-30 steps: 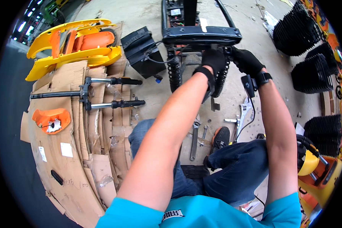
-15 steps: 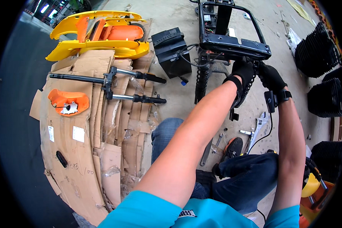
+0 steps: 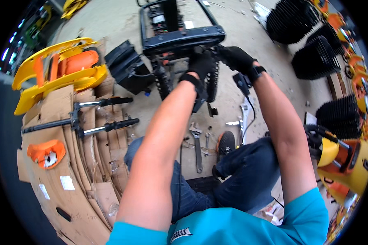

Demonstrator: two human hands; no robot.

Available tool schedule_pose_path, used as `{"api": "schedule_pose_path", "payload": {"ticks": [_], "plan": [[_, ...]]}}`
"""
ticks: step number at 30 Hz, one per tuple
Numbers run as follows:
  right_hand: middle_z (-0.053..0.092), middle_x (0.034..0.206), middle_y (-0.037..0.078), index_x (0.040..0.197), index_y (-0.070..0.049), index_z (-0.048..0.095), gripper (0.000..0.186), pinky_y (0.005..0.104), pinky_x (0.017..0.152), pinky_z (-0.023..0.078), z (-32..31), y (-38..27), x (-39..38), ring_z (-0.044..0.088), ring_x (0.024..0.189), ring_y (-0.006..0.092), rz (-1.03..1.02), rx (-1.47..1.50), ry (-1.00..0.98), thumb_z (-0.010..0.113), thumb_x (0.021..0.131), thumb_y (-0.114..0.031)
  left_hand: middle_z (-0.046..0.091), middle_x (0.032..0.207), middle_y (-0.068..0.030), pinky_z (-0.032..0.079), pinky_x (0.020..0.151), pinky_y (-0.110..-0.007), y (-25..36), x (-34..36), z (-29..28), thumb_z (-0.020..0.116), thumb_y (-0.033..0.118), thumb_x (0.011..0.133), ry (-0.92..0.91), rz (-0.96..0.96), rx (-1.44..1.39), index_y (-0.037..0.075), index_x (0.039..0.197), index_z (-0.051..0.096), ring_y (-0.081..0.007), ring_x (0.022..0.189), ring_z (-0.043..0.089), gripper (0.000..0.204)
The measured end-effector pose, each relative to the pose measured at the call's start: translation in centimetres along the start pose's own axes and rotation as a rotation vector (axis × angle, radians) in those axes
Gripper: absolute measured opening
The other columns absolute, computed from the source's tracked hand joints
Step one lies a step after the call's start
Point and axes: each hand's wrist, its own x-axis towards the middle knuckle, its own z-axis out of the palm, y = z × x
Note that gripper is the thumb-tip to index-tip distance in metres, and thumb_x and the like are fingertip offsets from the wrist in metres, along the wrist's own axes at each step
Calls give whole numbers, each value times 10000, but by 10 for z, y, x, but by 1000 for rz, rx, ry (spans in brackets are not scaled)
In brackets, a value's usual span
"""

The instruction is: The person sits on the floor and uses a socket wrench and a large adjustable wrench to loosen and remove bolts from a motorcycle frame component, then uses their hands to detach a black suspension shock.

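Both my hands wear black gloves and are raised to the rear crossbar of a black metal vehicle frame [image 3: 184, 39]. My left hand [image 3: 202, 64] is closed just below the bar, beside the top of the right coil-spring shock absorber [image 3: 212, 85]. My right hand [image 3: 235, 58] is closed at the bar's right end, close to the same shock's upper mount. The fingertips of both are hidden or too dark to show what they grip. A second shock absorber [image 3: 161, 79] hangs from the left side of the frame.
A black battery box [image 3: 129, 67] stands left of the frame. A fork assembly [image 3: 75, 119] and orange cover [image 3: 47, 154] lie on flattened cardboard [image 3: 79, 196], near yellow body panels [image 3: 57, 67]. An adjustable wrench [image 3: 198, 149] lies before me. Stacked black ribbed parts [image 3: 317, 59] stand right.
My view has turned to the right, so the whole scene sits further left and lower. Both hands stay at the frame's right end, and the adjustable wrench shows more fully.
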Motion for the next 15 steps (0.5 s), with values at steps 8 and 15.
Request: {"api": "schedule_pose_path", "payload": {"ticks": [8, 15], "plan": [[468, 600, 3, 693, -74, 566, 547, 269, 419, 289, -2, -8, -6, 330, 451, 103, 128, 10, 12, 442, 921, -554, 646, 955, -213, 487, 796, -400, 44, -23, -24, 554, 105, 863, 242, -222, -103, -6, 1033, 583, -353, 918, 633, 205], [475, 598, 7, 698, -57, 563, 519, 278, 434, 313, -9, 14, 8, 362, 473, 110, -84, -115, -22, 420, 936, -495, 629, 1053, -245, 464, 879, -442, 53, -22, -27, 478, 186, 899, 202, -162, -5, 37, 1122, 598, -403, 1037, 583, 294]]}}
